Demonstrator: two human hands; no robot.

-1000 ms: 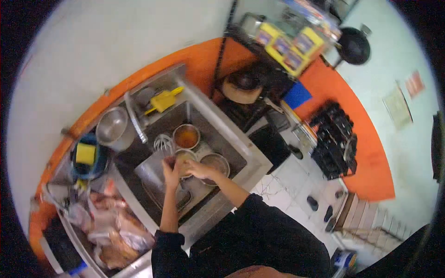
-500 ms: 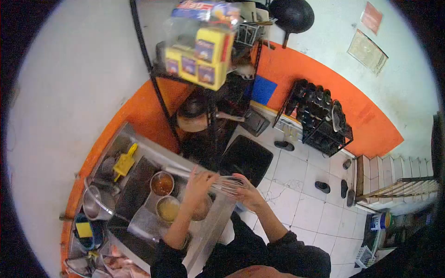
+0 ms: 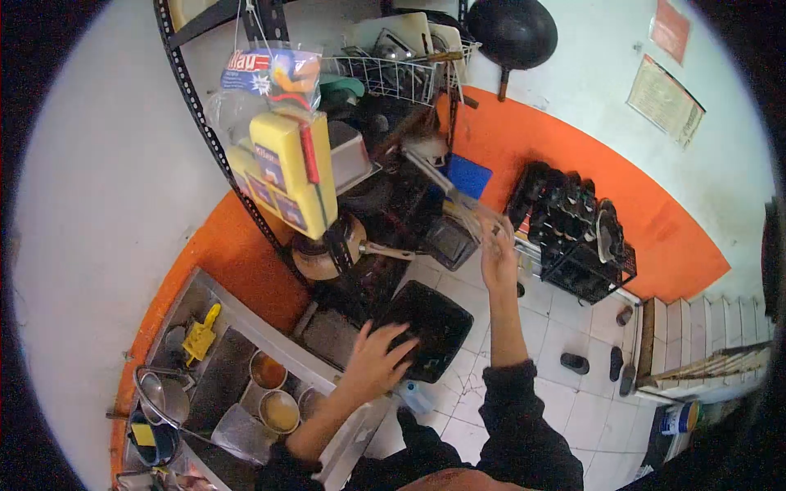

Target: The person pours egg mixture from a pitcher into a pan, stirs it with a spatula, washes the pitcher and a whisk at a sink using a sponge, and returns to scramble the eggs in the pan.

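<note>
My right hand is raised ahead of me, its fingers closed round the wire end of a metal whisk. The whisk's handle points up and left toward the rack, and its wires are blurred by motion. My left hand hovers over the sink's edge with its fingers spread and nothing in them. Below and left of it, small round containers stand in the sink: one with reddish-brown contents and one with yellowish contents. A black bin stands on the floor just beyond my left hand.
A dark metal rack holds a wire basket of utensils and a pan. Yellow sponge packs hang from its front. A yellow scoop-like tool lies in the steel sink. A shoe rack stands by the orange wall.
My right hand has carried the whisk up and away from the sink, toward the rack. My left hand has let go of it and opened. The view has shifted toward the rack.
</note>
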